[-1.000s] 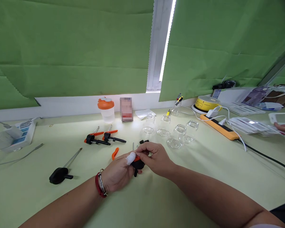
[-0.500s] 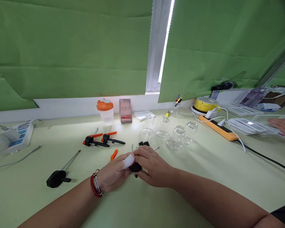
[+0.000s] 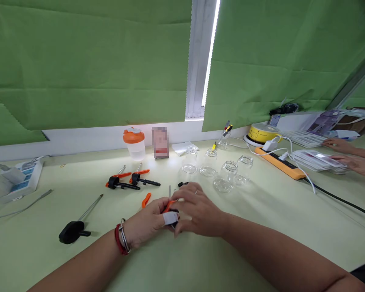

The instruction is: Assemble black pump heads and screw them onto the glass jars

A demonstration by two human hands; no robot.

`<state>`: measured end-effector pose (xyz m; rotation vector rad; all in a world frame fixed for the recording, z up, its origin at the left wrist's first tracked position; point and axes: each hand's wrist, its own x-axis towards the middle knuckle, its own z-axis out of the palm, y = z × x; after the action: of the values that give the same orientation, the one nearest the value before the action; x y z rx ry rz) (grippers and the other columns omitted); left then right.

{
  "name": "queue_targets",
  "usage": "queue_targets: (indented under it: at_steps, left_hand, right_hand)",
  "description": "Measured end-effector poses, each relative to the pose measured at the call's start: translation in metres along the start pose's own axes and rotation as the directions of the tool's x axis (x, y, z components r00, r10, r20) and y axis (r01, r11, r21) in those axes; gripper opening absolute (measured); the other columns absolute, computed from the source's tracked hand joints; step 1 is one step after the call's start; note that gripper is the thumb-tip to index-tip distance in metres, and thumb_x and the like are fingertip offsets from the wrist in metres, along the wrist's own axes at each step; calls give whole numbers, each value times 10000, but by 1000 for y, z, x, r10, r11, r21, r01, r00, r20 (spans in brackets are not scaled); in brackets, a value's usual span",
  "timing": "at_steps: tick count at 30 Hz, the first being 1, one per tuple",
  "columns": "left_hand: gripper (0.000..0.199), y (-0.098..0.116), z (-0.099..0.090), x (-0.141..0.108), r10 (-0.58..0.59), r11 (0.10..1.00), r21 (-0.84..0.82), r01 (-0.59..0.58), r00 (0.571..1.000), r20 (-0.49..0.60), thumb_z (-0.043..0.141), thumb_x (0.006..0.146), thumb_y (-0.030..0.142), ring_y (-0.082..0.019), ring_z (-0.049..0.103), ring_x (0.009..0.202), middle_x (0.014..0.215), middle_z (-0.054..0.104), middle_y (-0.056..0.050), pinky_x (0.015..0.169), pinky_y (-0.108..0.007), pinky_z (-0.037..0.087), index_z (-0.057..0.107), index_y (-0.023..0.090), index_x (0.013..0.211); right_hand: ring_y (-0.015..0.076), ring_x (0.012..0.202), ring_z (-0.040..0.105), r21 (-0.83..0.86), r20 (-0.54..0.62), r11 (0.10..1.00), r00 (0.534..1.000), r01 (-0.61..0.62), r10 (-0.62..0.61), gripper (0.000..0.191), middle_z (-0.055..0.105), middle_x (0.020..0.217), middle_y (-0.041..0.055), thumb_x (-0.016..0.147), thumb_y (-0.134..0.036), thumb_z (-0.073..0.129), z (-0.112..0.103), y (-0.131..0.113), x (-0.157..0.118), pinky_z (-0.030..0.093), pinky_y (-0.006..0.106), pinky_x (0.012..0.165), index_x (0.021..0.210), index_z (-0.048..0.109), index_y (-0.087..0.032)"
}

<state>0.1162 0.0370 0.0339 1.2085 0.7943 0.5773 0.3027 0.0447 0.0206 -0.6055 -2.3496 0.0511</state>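
Lower centre: the left hand [image 3: 149,222], its thumb wrapped in white, grips a black-and-orange part [image 3: 169,206]; the right hand [image 3: 199,209] curls over it, whether gripping cannot be told. Just left lies an orange piece [image 3: 146,200]; centre left, two similar assemblies [image 3: 134,178]; right of centre, four glass jars [image 3: 226,177]; lower left, a black rodded part [image 3: 71,232].

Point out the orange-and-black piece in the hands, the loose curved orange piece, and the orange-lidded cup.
Orange-and-black piece [image 3: 169,206]: head view, on its orange part.
Loose curved orange piece [image 3: 146,200]: head view, middle of its curve.
Orange-lidded cup [image 3: 136,149]: head view, on its body, below the lid.
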Motion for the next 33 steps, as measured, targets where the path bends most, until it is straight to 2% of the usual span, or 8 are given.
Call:
queue_targets:
  at_steps: [2, 4, 8, 11, 18, 21, 28, 33]
  left_hand:
    - [174, -1, -5, 2, 3, 999, -34, -7, 991, -131, 621, 773, 287, -194, 605, 842, 889, 632, -26, 811, -390, 480, 607, 194, 920]
    - [198, -1, -11, 4, 33, 997, -63, -49, 970, -242, 610, 793, 327, -193, 606, 860, 921, 628, -50, 804, -376, 498, 588, 176, 919]
    - [214, -2, -22, 10, 59, 979, -162, -124, 931, -360, 610, 806, 334, -179, 607, 892, 937, 624, -58, 811, -337, 514, 561, 174, 941]
    - [176, -3, -25, 12, 60, 966, -208, -152, 917, -395, 611, 811, 304, -155, 616, 843, 910, 625, -50, 801, -310, 524, 560, 169, 912]
    - [116, 0, -22, 12, 68, 944, -266, -198, 900, -431, 573, 827, 245, -160, 641, 799, 897, 635, -62, 767, -304, 545, 553, 155, 895]
    - [138, -1, -24, 11, 86, 933, -278, -228, 893, -442, 592, 812, 246, -162, 642, 806, 898, 635, -59, 770, -305, 544, 554, 157, 910]
    - [147, -1, -24, 11, 122, 924, -284, -257, 900, -418, 605, 810, 271, -146, 624, 825, 905, 625, -46, 776, -285, 522, 554, 165, 899]
    - [149, -2, -19, 10, 143, 921, -290, -261, 917, -371, 603, 821, 282, -123, 602, 793, 895, 610, -32, 793, -281, 504, 541, 173, 901]
  right_hand:
    - [192, 893, 533, 18, -206, 986, 964, -168, 168, 146, 610, 932, 69, 872, -305, 508, -2, 14, -2, 373, 370, 862, 929, 577, -191]
    - [170, 793, 534, 77, -311, 899, 847, -430, 432, 149, 597, 847, 58, 896, -253, 428, -2, 33, -5, 415, 318, 747, 872, 559, -187]
    - [152, 676, 534, 39, -37, 630, 629, -776, 777, 161, 608, 794, 42, 815, -323, 522, 9, 68, -11, 402, 265, 603, 785, 594, -183]
    - [159, 697, 549, -90, 90, 559, 552, -824, 829, 206, 628, 791, 49, 755, -379, 590, 18, 80, -14, 377, 252, 587, 756, 628, -177]
    - [166, 729, 562, -294, 98, 505, 500, -812, 861, 117, 648, 816, 62, 739, -233, 559, 15, 79, -12, 337, 244, 561, 763, 654, -170]
    - [164, 729, 557, -268, 66, 532, 535, -803, 842, 128, 633, 794, 58, 765, -213, 530, 11, 75, -10, 351, 247, 575, 751, 648, -165]
    - [165, 809, 548, 29, 108, 887, 884, -460, 455, 132, 612, 846, 37, 816, -170, 519, 6, 31, 0, 419, 288, 716, 888, 629, -187]
    - [174, 829, 538, 37, 200, 921, 906, -388, 373, 129, 595, 839, 47, 827, -141, 505, 11, 14, 2, 421, 298, 724, 882, 618, -171]
